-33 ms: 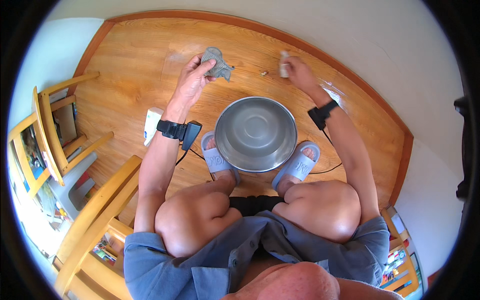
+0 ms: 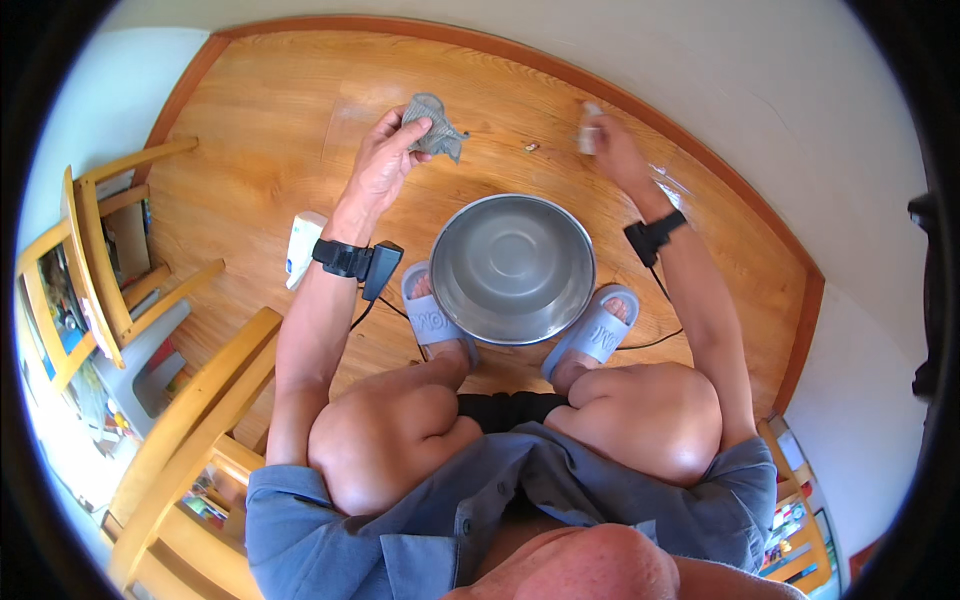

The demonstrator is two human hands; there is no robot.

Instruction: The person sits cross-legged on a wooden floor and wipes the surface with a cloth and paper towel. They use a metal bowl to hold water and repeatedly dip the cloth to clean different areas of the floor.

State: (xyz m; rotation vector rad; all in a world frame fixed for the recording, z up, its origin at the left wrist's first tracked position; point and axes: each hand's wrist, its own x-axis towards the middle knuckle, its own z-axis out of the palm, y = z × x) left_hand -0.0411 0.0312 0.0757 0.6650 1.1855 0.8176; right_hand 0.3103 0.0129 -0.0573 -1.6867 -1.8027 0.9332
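Note:
My left hand (image 2: 385, 155) is raised beyond the bowl, its thumb and fingers pinching a crumpled grey ribbed cloth (image 2: 432, 125) that hangs to the right. My right hand (image 2: 615, 150), smeared by motion, grips a whitish wad (image 2: 588, 130) low over the wood floor near the wall; it looks like folded tissue, though the blur hides its kind. Between my feet stands a wide stainless steel bowl (image 2: 512, 262) with nothing visible inside but its bare bottom. A small brownish scrap (image 2: 532, 147) lies on the floor between both hands.
Left of my left wrist lies a white packet (image 2: 303, 245). Wooden chairs (image 2: 190, 440) crowd the left side. A brown skirting board (image 2: 700, 155) edges the wall ahead and to the right. Black cables (image 2: 650, 343) trail from my wristbands past my grey slippers (image 2: 603, 330).
My right hand has slid a little to the right with the whitish wad. My left hand and the grey cloth stay in place.

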